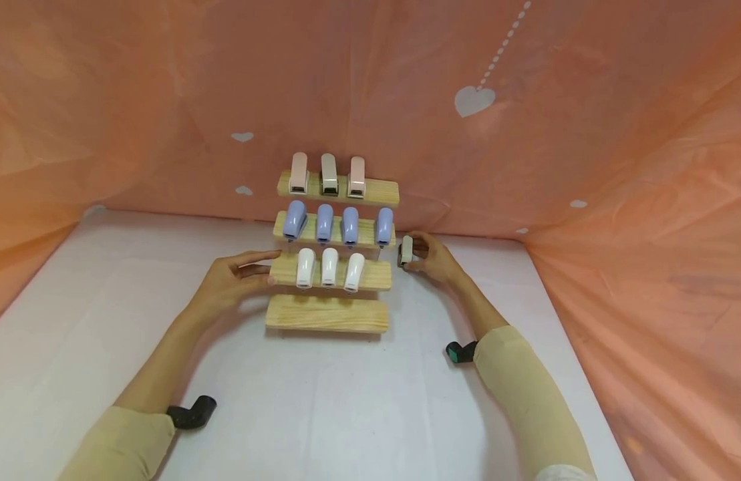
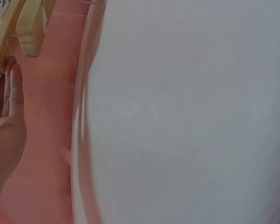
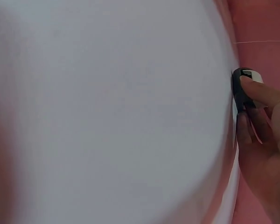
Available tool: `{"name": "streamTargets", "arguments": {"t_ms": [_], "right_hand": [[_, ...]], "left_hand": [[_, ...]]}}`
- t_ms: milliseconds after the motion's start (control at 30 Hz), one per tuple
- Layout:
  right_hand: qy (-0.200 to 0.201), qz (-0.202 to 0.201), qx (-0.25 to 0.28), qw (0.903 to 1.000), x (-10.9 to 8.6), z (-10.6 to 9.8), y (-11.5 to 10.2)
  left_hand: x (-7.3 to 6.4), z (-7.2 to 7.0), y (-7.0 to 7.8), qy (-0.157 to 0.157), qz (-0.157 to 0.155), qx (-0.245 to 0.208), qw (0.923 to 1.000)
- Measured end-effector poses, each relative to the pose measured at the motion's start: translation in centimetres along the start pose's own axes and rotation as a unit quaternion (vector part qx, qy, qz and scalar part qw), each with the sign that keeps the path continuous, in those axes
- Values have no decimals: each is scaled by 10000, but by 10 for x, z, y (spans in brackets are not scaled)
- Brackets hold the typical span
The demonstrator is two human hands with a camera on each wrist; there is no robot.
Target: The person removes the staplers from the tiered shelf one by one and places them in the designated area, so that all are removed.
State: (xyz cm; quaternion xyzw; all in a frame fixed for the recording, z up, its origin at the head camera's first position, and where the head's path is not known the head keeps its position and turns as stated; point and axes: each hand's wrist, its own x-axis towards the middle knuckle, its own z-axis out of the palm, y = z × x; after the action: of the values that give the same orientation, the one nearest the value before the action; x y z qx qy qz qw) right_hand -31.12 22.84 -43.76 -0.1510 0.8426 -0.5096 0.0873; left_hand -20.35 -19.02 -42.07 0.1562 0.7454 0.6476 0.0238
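Observation:
A stepped wooden rack [image 1: 327, 314] stands upright on the white surface, with small staplers on its upper three shelves. Pink staplers [image 1: 299, 172] flank a grey-green stapler [image 1: 329, 172] on top, several lilac staplers [image 1: 349, 225] line the second shelf, and white staplers [image 1: 329, 267] the third. My left hand [image 1: 232, 284] touches the left end of the third shelf, its fingers fairly straight in the left wrist view. Right of the rack, my right hand [image 1: 433, 259] pinches another grey-green stapler [image 1: 407, 250] between thumb and fingers; its dark base shows in the right wrist view.
The lowest shelf bears no stapler. A pinkish-orange sheet [image 1: 370, 87] with pale hearts hangs behind and along both sides. The white surface [image 1: 346, 401] spreads in front of the rack. Black wrist mounts [image 1: 192, 413] stick out from both sleeves.

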Motion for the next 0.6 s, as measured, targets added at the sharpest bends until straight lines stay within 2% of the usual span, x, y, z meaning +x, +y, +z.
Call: {"name": "streamTargets", "arguments": {"t_ms": [133, 333, 600], "right_hand": [[-50, -44, 167, 9998, 0, 0, 1], [-38, 22, 40, 10000, 1, 1, 0], [434, 47, -4, 9990, -1, -2, -3]], "left_hand": [[1, 1, 1, 43, -88, -43, 9999], [1, 1, 3, 41, -214, -44, 9998], [0, 2, 4, 14, -92, -249, 9996]]}}
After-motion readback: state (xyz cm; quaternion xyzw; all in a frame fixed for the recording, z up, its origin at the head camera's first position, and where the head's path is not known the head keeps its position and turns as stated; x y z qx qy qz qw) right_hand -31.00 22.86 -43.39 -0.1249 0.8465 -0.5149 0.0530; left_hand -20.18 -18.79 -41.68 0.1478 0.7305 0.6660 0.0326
